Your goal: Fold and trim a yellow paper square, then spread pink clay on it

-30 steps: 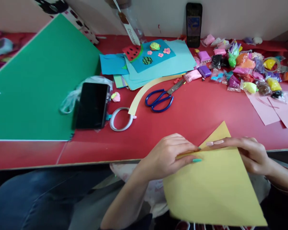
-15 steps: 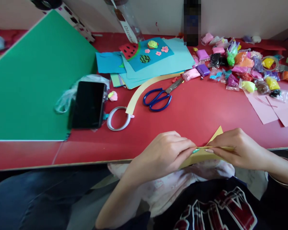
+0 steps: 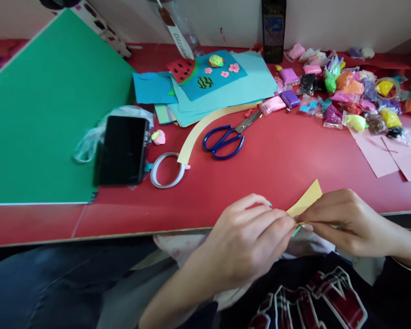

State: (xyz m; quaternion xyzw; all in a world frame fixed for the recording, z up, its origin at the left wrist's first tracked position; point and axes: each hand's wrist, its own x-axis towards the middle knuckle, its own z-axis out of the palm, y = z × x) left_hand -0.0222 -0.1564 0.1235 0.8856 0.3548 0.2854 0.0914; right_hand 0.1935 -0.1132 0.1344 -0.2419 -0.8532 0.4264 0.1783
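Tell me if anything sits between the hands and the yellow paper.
Nothing visible does. The left hand and right hand both pinch the yellow paper directly at the red table's near edge.

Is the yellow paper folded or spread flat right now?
Folded, it seems. Only a narrow corner of the yellow paper shows above the left hand and right hand, whose fingertips pinch its edge; the rest is hidden.
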